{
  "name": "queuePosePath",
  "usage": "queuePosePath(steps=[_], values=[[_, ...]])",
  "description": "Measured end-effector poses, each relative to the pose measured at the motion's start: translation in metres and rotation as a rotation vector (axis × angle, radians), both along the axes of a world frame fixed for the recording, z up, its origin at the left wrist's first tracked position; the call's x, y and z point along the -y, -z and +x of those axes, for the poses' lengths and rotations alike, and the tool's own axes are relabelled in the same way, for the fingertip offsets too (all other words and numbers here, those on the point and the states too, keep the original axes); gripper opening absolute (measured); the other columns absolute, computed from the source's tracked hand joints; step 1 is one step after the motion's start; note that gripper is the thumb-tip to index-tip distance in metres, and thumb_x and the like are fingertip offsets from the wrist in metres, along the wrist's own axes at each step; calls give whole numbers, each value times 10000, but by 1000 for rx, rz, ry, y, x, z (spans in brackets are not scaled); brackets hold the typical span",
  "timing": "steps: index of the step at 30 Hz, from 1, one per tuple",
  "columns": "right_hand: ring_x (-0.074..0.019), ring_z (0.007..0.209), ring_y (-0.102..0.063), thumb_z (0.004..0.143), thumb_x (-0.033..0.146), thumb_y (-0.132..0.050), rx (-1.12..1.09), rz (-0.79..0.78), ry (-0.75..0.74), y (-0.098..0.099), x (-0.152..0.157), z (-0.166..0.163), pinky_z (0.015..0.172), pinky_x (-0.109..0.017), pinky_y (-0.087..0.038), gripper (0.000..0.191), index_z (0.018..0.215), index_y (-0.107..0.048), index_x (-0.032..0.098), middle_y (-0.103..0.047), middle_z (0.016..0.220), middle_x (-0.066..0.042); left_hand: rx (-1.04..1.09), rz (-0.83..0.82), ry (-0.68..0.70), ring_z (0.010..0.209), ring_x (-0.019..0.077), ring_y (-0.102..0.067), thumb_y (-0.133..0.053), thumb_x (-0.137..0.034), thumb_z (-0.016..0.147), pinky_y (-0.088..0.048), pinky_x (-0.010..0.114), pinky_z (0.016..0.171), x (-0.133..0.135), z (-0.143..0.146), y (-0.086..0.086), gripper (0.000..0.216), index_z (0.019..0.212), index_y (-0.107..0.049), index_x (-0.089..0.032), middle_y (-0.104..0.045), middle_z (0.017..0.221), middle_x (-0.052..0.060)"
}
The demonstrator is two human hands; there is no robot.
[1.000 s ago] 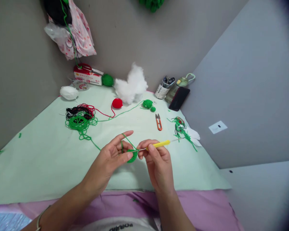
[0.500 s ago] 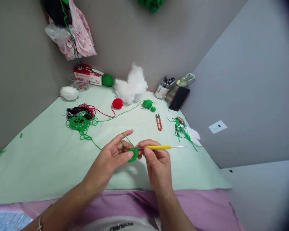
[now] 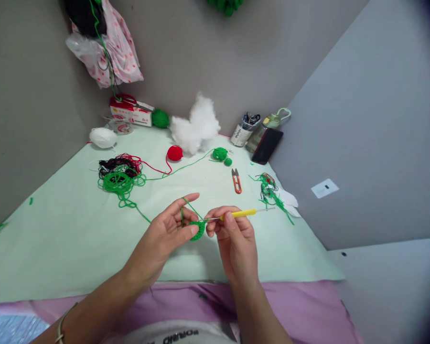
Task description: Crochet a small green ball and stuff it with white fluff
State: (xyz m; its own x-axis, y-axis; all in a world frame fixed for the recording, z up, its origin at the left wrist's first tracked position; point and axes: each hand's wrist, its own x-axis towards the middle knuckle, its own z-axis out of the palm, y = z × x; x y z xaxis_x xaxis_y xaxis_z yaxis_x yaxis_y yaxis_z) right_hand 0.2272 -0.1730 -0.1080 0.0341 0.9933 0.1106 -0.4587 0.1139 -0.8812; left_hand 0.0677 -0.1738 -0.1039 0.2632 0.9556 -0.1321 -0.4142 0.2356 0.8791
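My left hand (image 3: 165, 234) pinches a small round green crochet piece (image 3: 198, 231) between thumb and middle fingers, with the index finger stretched out and green yarn (image 3: 188, 205) looped over it. My right hand (image 3: 232, 234) is closed on a yellow-handled crochet hook (image 3: 238, 214), its metal tip at the top edge of the green piece. The yarn runs left from my left hand to a loose green yarn heap (image 3: 118, 182) on the pale green mat (image 3: 75, 239).
Orange thread snips (image 3: 236, 181) lie beyond my hands. Farther back sit a red ball (image 3: 174, 153), small green pieces (image 3: 220, 155), white stuffing (image 3: 198, 125), a tool cup (image 3: 241, 132), a phone (image 3: 267, 145) and yarn scraps (image 3: 270, 191). Walls close in at both sides.
The hook's handle tilted up, dropped level half a second ago, and is tilted up again now, with its tip working at the green piece. My left hand has barely moved.
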Motion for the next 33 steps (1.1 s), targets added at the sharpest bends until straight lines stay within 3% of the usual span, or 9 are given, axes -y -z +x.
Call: queuePosePath(steps=[6,11,19,23,29,31,33], values=[[-120,653,-646,1000,375,-658,26,54,-44,0,-2,5,632,-263,-523,236,857,-740,206,-745,830,-33,-23,11,19,912,147,-573,-813,-309,882,-443,292,916,-1,-1,3,499,1362,-676,-325,-637,929,-27],[-129,736,-674,1054,321,-570,208,184,-5,1,2,10,669,-271,-543,240,931,-751,222,-737,907,-33,-93,48,-2,913,153,-573,-800,-299,886,-447,301,904,-2,-2,5,521,1387,-656,-324,-630,926,-26],[-172,946,-684,1033,87,-498,790,623,140,0,14,11,813,-322,-563,235,1082,-685,220,-724,968,-57,-352,196,-190,885,160,-536,-750,-226,877,-440,317,890,2,4,6,448,1313,-687,-303,-626,895,-30],[-192,929,-696,1016,75,-485,950,812,267,4,16,8,751,-333,-588,244,1134,-652,208,-721,979,-95,-441,245,-247,854,168,-536,-733,-212,863,-448,320,852,6,7,3,435,1291,-699,-287,-644,863,-26],[-207,898,-712,1033,138,-489,948,843,313,10,16,6,713,-351,-603,224,1135,-667,229,-733,976,-101,-389,206,-263,828,159,-532,-755,-196,838,-456,308,846,7,11,2,397,1226,-726,-276,-639,844,-31],[-208,900,-714,1038,156,-500,853,773,298,10,16,6,733,-359,-599,225,1112,-694,242,-745,969,-87,-317,159,-230,822,152,-531,-780,-215,844,-457,299,838,7,10,2,407,1241,-720,-284,-631,843,-35],[-185,847,-708,1050,177,-506,655,604,258,9,13,5,730,-342,-588,236,1067,-726,259,-752,937,-56,-200,93,-151,828,146,-539,-802,-264,862,-460,288,820,6,8,3,461,1307,-691,-303,-623,856,-38]])
